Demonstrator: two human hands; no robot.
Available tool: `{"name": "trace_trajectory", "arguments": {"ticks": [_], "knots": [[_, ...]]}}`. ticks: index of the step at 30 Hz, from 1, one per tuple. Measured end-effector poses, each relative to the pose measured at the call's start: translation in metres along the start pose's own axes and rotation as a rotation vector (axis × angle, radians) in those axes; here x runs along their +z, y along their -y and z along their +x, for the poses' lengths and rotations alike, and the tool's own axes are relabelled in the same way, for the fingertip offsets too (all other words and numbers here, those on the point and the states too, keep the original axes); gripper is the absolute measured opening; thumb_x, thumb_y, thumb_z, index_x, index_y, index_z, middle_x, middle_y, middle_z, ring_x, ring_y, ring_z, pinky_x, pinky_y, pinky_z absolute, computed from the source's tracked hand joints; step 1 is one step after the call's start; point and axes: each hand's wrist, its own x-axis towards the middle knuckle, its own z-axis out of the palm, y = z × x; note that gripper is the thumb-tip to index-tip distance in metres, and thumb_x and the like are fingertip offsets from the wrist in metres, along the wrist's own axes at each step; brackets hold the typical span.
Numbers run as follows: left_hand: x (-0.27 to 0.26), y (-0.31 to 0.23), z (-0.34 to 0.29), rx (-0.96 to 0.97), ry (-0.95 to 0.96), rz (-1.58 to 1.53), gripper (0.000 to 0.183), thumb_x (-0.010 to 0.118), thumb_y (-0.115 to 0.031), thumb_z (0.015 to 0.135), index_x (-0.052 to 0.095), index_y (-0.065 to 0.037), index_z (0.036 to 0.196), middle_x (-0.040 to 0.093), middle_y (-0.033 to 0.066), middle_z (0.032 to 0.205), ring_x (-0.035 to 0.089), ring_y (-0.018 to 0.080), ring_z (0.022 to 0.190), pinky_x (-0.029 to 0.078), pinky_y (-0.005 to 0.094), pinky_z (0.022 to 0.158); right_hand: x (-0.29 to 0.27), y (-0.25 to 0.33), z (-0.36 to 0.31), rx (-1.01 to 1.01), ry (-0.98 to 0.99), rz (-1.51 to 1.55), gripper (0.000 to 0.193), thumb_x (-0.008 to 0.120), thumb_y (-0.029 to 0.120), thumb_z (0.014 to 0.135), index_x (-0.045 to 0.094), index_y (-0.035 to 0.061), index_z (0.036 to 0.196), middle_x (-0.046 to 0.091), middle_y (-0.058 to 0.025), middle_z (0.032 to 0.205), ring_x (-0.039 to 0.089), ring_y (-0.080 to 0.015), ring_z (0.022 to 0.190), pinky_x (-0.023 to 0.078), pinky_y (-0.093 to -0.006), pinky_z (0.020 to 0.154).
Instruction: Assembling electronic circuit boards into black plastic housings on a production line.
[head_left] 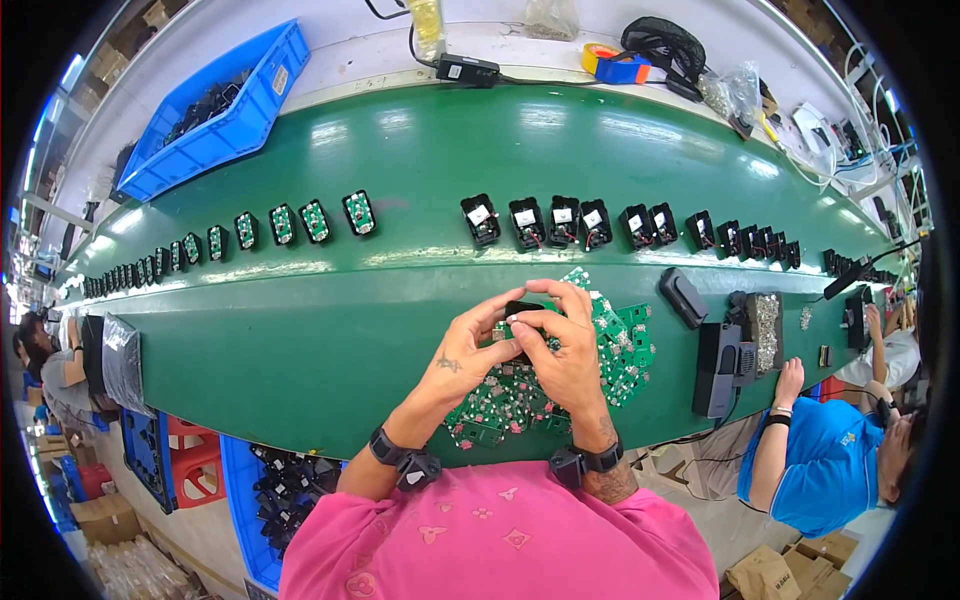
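Both my hands meet over a loose heap of green circuit boards (625, 345) on the bench. Between them is a small black plastic housing (519, 309), mostly covered by my fingers. My left hand (465, 345) grips it from the left side. Thumb and fingers of my right hand (567, 350) press on it from the right; what lies under these fingertips is hidden. Ahead of my hands, open black housings (480, 218) with white parts and red wires stand in a row. Farther left, more black housings (358, 212) hold green boards.
A blue crate (215, 125) of black parts stands at the far left, and a tape dispenser (614, 65) at the back. On the right are a black case (683, 298) and a black device (717, 370). Co-workers sit on both sides, one in a blue shirt (825, 465).
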Motion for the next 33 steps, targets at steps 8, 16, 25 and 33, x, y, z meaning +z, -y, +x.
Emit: {"name": "trace_trajectory", "arguments": {"ticks": [8,16,25,33], "knots": [[0.016,-0.005,-0.004,0.084,-0.115,-0.043,0.059,0.063,0.004,0.09,0.045,-0.002,0.146,0.054,0.012,0.133,0.062,0.016,0.108,0.055,0.0294,0.09,0.009,0.009,-0.013,0.068,-0.169,0.027,0.007,0.07,0.009,0.086,0.072,0.0076,0.092,0.059,-0.0114,0.116,0.047,-0.0309,0.115,0.042,-0.0433,0.094],[0.027,-0.02,-0.009,0.345,-0.28,0.324,0.053,0.06,0.01,0.089,0.051,0.001,0.14,0.057,0.0123,0.132,0.062,0.0157,0.109,0.053,0.0271,0.09,-0.003,0.013,-0.005,-0.096,-0.103,-0.099,0.002,0.067,0.003,0.087,0.067,0.0007,0.088,0.061,-0.0111,0.082,0.06,-0.0246,0.073,0.047,-0.0351,0.064],[0.026,-0.029,-0.013,0.291,-0.2,0.401,0.048,0.059,0.011,0.088,0.057,0.0,0.135,0.062,0.011,0.128,0.063,0.0166,0.111,0.054,0.0292,0.089,-0.022,0.012,0.002,-0.005,0.127,0.056,0.003,0.066,0.001,0.084,0.064,-0.0014,0.084,0.06,-0.0121,0.075,0.061,-0.0291,0.067,0.047,-0.0386,0.059],[0.035,-0.035,-0.015,0.457,-0.221,0.918,0.054,0.06,0.013,0.08,0.061,-0.008,0.13,0.065,0.0185,0.112,0.069,0.0319,0.095,0.055,0.0338,0.079,-0.024,0.009,0.001,-0.01,0.163,0.013,0.003,0.065,0.0,0.082,0.063,-0.0012,0.082,0.059,-0.0132,0.076,0.061,-0.0315,0.069,0.048,-0.0405,0.062]]}}
